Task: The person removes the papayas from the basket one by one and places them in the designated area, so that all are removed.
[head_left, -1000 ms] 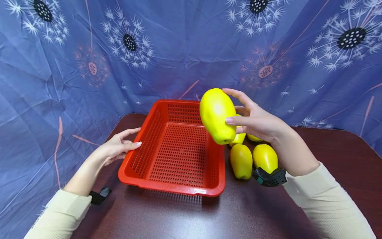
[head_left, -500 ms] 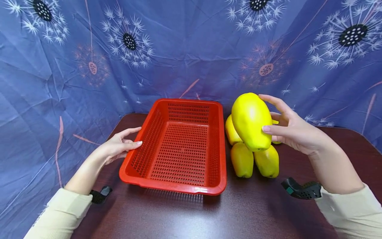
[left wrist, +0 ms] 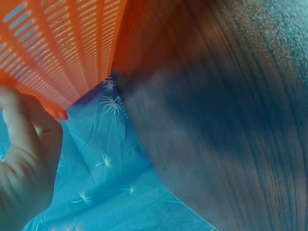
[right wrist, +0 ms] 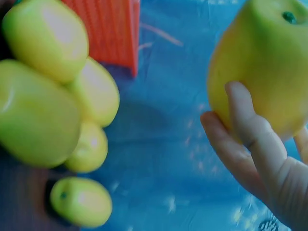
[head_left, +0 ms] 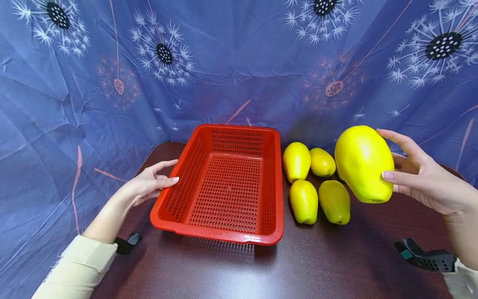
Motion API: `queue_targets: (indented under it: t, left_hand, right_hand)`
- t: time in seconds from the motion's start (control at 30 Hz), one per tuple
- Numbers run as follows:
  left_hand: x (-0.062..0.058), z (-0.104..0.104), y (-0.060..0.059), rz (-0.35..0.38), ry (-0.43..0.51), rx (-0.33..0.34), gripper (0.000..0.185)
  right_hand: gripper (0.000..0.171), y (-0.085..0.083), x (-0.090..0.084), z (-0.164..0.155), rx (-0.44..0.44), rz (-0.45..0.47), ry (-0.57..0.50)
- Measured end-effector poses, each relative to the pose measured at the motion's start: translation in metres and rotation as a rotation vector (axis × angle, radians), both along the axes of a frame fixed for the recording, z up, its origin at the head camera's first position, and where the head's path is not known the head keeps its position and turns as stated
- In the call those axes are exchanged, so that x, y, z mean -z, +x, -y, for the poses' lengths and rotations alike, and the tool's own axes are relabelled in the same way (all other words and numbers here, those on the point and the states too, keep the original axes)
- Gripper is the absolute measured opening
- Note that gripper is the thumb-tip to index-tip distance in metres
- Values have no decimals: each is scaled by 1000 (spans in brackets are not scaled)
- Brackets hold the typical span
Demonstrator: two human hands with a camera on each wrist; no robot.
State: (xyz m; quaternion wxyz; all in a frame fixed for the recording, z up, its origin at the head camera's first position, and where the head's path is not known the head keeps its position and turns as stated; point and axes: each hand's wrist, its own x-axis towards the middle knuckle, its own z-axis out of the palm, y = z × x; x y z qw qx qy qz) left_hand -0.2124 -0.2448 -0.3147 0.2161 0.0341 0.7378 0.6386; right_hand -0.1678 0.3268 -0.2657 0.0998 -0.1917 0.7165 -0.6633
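My right hand (head_left: pixel 425 174) grips a large yellow papaya (head_left: pixel 362 164) by its right side, thumb in front and fingers behind. The fruit is held up over the right part of the table, its narrow end downward. In the right wrist view the fingers (right wrist: pixel 262 139) curl against the papaya (right wrist: pixel 264 72). At the left, my left hand (head_left: pixel 149 182) pinches the rim of a red plastic basket (head_left: pixel 216 236), thumb on top. The basket has slotted walls and nothing inside. Several more yellow papayas (head_left: pixel 303 202) lie in a group just right of it, one mostly hidden behind the held papaya.
The dark brown table (head_left: pixel 209 274) has rounded far corners. A blue curtain (head_left: pixel 239 62) with dandelion prints hangs close behind it and along the left. Black wrist devices (head_left: pixel 422 257) sit at both cuffs.
My right hand has carried the papaya rightward, from over the basket's right side to beyond the other papayas, uncovering most of them. The left hand and basket have stayed almost still.
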Motion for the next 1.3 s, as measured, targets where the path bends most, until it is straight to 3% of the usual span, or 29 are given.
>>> queue_targets:
  t: [0.17,0.43,0.63,0.77,1.03,1.3]
  left_hand:
    - [0,0,0,-5,6,2,74]
    - [1,0,1,-5,16,3,73]
    - [2,1,3,0,24,4,74]
    - [2,1,3,3,20,7,75]
    - [3,0,3,1,19,4,74]
    - [1,0,3,-4,15,15,74]
  right_hand:
    - [80,8,14,-20,54,0,87]
    - [78,12,36,-45,18,12,30]
    - [78,12,53,-58,80,41,140]
    - [76,14,70,-68,89,85,156]
    - [75,15,96,-69,139,170,283]
    - [73,12,106,-65,123,225,284]
